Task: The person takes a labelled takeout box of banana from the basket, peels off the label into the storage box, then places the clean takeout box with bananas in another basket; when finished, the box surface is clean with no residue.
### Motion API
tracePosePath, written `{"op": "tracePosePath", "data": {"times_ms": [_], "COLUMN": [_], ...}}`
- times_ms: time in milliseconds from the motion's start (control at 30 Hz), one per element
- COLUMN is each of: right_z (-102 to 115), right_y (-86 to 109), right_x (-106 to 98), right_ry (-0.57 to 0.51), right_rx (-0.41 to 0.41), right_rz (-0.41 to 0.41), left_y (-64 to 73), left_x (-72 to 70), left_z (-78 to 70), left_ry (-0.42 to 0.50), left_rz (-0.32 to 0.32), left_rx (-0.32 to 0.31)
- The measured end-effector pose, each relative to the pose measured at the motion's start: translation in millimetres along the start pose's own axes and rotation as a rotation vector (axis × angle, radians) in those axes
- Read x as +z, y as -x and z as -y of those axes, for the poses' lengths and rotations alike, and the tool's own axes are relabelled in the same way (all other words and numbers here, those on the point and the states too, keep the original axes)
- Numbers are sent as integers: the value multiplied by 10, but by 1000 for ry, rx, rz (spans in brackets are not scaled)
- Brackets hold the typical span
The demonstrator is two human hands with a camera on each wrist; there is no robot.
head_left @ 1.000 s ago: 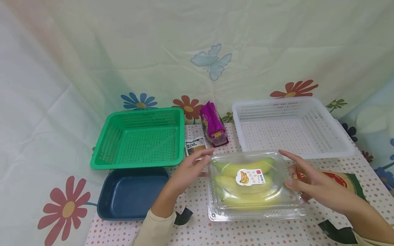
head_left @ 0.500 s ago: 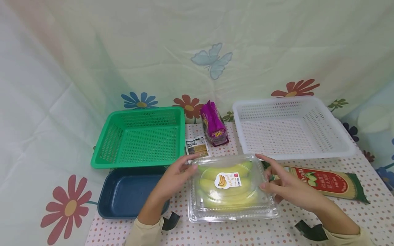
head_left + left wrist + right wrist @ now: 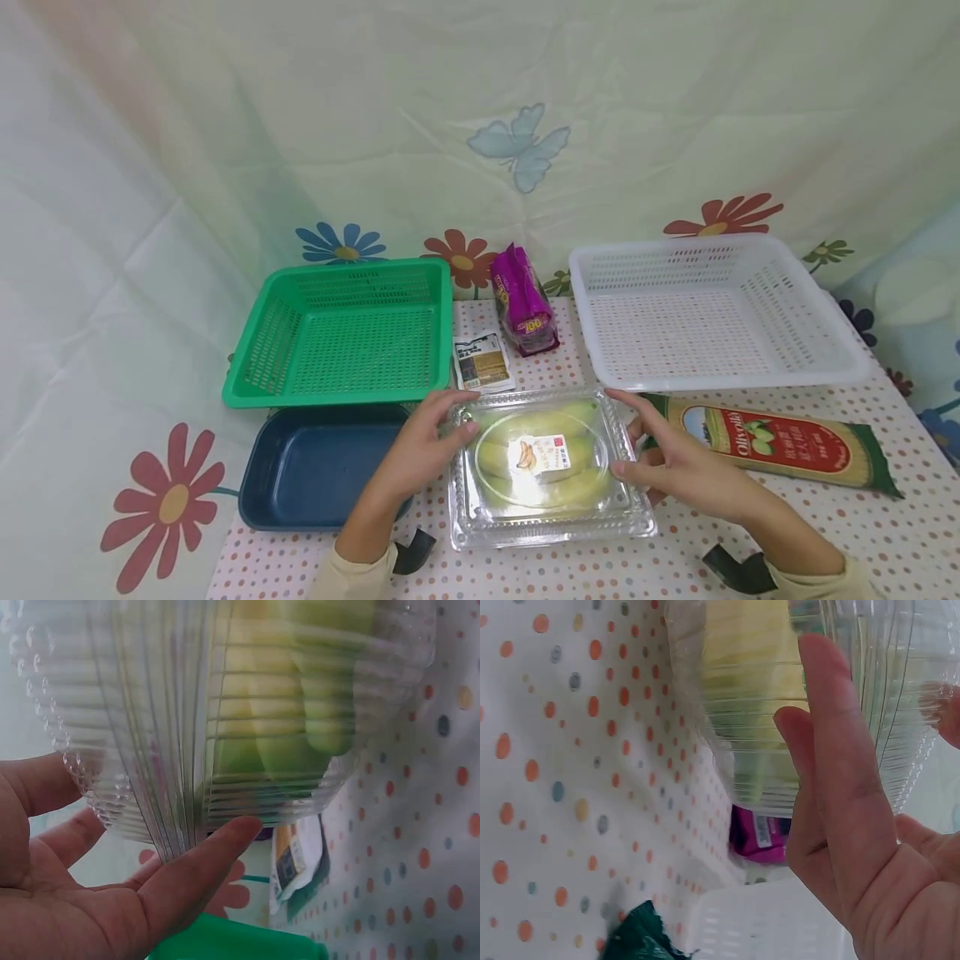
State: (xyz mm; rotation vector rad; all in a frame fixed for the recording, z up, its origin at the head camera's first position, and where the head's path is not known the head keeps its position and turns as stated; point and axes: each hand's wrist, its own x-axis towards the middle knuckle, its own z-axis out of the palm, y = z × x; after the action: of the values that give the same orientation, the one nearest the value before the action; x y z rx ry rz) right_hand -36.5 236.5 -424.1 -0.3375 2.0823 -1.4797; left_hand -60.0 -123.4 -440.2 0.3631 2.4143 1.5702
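A clear plastic clamshell box of bananas [image 3: 536, 492] with a white label [image 3: 540, 454] lies level at the front middle of the table. My left hand [image 3: 422, 442] holds its left side, thumb by the top edge and fingers along the side. On the opposite side my right hand [image 3: 686, 467] grips it the same way. The left wrist view shows the fingers [image 3: 202, 866] against the ribbed wall and rim, with yellow-green bananas [image 3: 255, 697] visible through it. In the right wrist view, fingers [image 3: 844, 727] press along the ribbed side.
Behind are a green basket [image 3: 337, 400], a small sachet [image 3: 483, 362], a purple packet [image 3: 521, 304] and a white basket [image 3: 727, 383]. A dark blue tub [image 3: 322, 475] stands at left. A pasta packet [image 3: 787, 442] lies at right. A printed curtain [image 3: 360, 125] hangs behind.
Both hands have carried the banana box left and toward the front edge, lowering it slightly. The pasta packet and the sachet, partly covered earlier, now show more fully.
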Motion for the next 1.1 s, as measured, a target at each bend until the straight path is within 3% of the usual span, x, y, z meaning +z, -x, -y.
{"op": "tracePosePath", "data": {"times_ms": [567, 1100], "right_z": [-162, -242], "right_y": [-20, -103], "right_x": [17, 0], "right_ry": [30, -7], "right_rx": [68, 140], "right_rz": [-17, -27], "left_y": [-16, -66], "left_x": [146, 159], "left_z": [94, 125], "left_ry": [-67, -80], "left_rz": [-10, 2], "left_rx": [5, -39]}}
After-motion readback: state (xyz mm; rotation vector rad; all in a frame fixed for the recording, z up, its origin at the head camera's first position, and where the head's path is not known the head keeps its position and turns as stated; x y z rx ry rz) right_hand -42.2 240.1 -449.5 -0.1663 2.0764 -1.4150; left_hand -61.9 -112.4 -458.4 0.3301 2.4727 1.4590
